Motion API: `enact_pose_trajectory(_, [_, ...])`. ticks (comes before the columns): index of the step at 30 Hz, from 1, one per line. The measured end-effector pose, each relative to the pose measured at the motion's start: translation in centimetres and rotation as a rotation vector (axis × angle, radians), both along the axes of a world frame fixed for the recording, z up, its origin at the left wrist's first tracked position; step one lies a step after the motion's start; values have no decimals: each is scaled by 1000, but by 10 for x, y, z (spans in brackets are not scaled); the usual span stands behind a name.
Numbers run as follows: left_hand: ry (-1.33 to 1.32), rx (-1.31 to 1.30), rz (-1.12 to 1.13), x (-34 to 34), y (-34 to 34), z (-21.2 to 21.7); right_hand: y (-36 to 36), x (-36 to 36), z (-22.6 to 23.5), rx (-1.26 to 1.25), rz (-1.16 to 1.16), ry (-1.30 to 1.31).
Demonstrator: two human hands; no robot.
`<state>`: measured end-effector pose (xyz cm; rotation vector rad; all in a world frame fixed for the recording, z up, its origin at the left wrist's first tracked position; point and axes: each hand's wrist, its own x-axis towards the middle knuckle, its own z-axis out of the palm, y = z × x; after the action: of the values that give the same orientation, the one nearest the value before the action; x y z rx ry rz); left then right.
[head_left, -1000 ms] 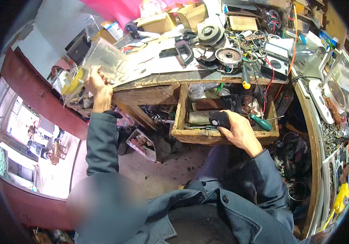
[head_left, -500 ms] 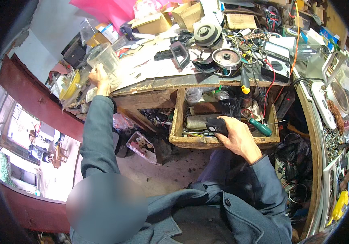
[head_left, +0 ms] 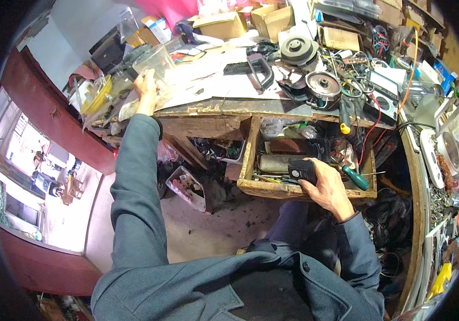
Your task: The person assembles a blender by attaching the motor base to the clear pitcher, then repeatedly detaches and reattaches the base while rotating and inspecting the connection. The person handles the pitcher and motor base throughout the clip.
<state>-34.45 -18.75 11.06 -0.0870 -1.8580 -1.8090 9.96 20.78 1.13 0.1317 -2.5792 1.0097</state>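
A clear plastic container (head_left: pixel 157 56) tilts at the left end of the workbench, with my left hand (head_left: pixel 146 90) closed around its near side. My right hand (head_left: pixel 326 187) is over the front of an open wooden drawer (head_left: pixel 272 188), gripping a small black object (head_left: pixel 302 170) whose exact kind I cannot make out. Beside that object lies a greyish cylinder (head_left: pixel 273 163) in the drawer. A green-handled screwdriver (head_left: pixel 355 177) rests across the drawer's right side. Behind it are a brown block (head_left: pixel 291 145) and crumpled clear plastic (head_left: pixel 270 128).
On the bench stand a black angular frame (head_left: pixel 260 74), round metal parts (head_left: pixel 323 84) and a multimeter (head_left: pixel 383 96) with a red lead. A yellow-tipped screwdriver (head_left: pixel 344 119) overhangs the bench edge. A yellow basin (head_left: pixel 100 96) sits far left. Cluttered shelving (head_left: pixel 443 184) lines the right.
The whole view has shifted a little. My left hand has pushed farther over the bench, and the clear container now leans away. My right hand keeps its hold on the black object at the drawer.
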Motion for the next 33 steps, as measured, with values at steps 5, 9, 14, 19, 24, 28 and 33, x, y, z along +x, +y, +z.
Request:
enact_pose_trajectory(5, [-24,-49,-68,13,7,12,5,0,-4,-56,0,4])
enact_pose_trajectory(9, [223,2,38,11,-9,2,4,-3,-3,-271,55,25])
enact_pose_trajectory(14, [287,0,-274,127,62,-21,-1,4,-12,-327,152,262])
enact_pose_trajectory(19, [-313,67,-998,292,148,-99,-37,3,2,-212,178,252])
enact_pose_trajectory(24, [-347,119,-953,311,176,-143,-42,-4,-6,-260,243,260])
enact_pose_trajectory(28, [-342,155,-954,311,177,-141,-40,-6,-13,-466,254,245])
enact_pose_trajectory(33, [-317,178,-843,311,175,-148,-43,-8,-20,-803,151,127])
